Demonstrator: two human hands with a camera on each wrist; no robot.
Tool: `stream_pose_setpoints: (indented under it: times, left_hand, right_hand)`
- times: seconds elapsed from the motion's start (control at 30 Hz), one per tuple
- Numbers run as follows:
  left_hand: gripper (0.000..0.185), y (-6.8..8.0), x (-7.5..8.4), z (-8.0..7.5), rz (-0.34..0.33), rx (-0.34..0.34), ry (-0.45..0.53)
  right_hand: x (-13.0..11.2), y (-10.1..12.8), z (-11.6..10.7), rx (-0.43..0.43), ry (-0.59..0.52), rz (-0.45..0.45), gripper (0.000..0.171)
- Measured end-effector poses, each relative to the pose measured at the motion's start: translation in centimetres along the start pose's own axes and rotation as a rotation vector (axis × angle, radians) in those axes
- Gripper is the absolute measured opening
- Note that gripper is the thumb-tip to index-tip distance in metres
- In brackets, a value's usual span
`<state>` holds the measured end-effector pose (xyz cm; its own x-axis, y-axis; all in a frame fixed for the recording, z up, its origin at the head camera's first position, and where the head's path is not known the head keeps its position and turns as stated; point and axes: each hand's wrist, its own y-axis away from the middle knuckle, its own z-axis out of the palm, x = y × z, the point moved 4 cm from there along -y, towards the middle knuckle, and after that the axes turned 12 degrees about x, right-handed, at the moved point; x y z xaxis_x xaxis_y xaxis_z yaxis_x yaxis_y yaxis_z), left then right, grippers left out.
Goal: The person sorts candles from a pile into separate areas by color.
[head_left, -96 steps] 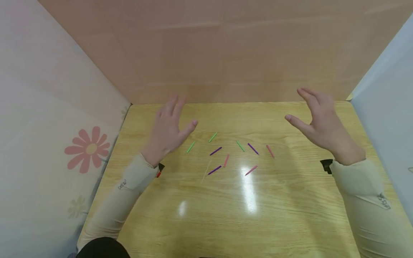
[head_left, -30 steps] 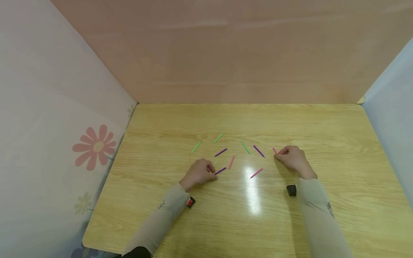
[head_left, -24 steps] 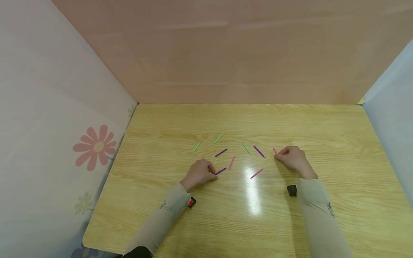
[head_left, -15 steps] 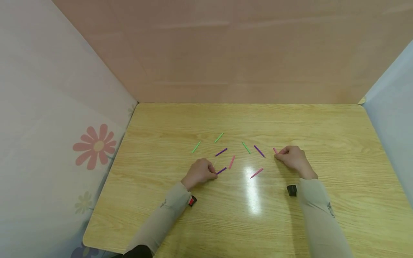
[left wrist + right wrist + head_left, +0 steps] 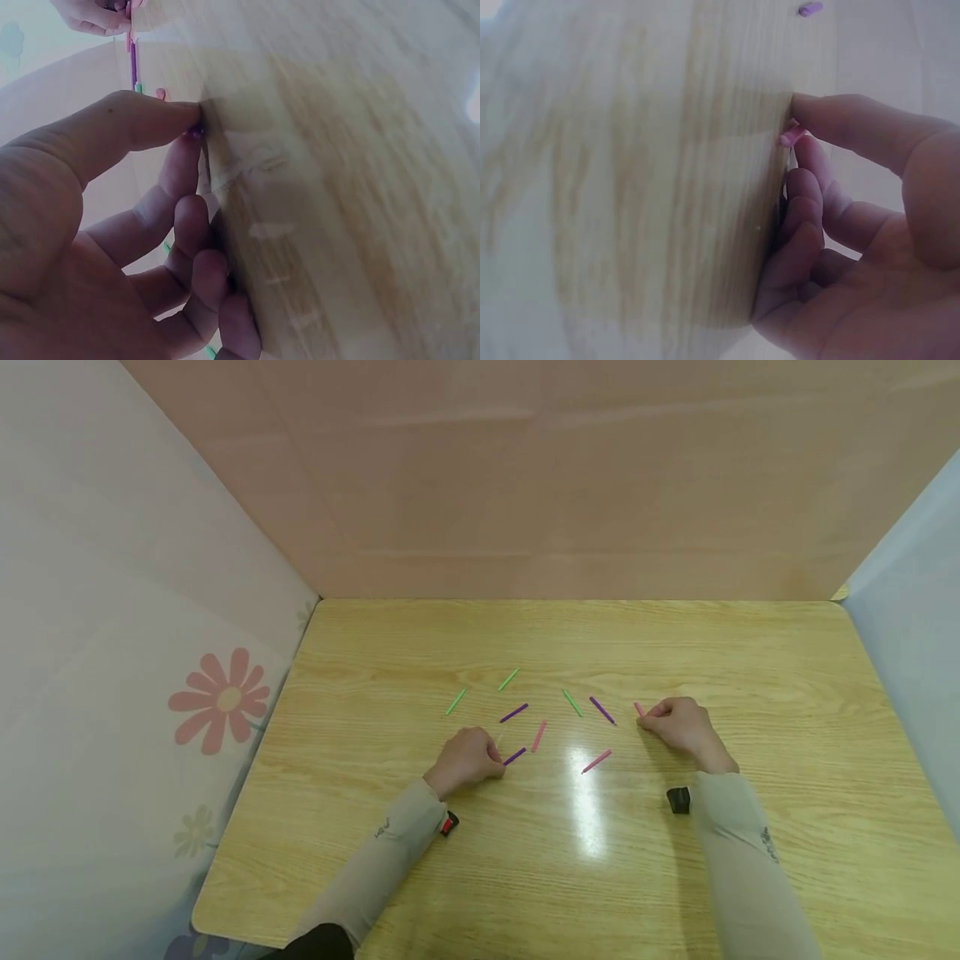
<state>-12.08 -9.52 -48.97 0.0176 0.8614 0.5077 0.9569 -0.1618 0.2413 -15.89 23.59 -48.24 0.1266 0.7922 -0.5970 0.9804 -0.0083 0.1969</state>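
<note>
The wooden table [image 5: 675,877] fills the lower middle of the head view. Near its center, the left hand [image 5: 465,762] curls down and pinches the end of a purple stick [image 5: 514,757]. To the right, the right hand [image 5: 678,727] curls too, pinching a pink stick [image 5: 638,709] (only its tip shows). Six more little sticks lie between them. To lift well, I think each thumb and finger should squeeze gently and rise straight up.
</note>
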Motion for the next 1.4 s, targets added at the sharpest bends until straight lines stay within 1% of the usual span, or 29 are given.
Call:
stream_pose_setpoints:
  times: [0.27,0.5,0.73,1.03,1.27,1.4]
  left_hand:
    - [0.006,-0.05,0.12,-0.07,0.024,0.011,-0.021]
    - [0.009,0.07,0.14,-0.01,0.029,0.004,-0.022]
    - [0.01,0.18,0.07,-0.02,0.035,0.014,-0.015]
    - [0.011,0.28,0.01,-0.09,0.06,0.032,-0.002]
    - [0.011,0.3,-0.19,-0.02,0.109,0.049,-0.027]
    - [0.012,0.4,-0.39,-0.14,0.111,0.047,-0.018]
  right_hand:
    - [0.19,-0.1,0.06,-0.009,-0.001,0.018,0.034]
    - [0.18,0.01,0.16,0.012,0.001,0.01,0.033]
    - [0.08,0.19,0.18,0.02,-0.002,0.009,0.034]
    - [-0.06,0.2,0.22,0.029,-0.013,-0.01,0.032]
    - [-0.15,0.34,0.23,0.035,-0.023,-0.015,0.032]
    - [-0.02,0.34,0.3,0.036,-0.024,-0.005,0.033]
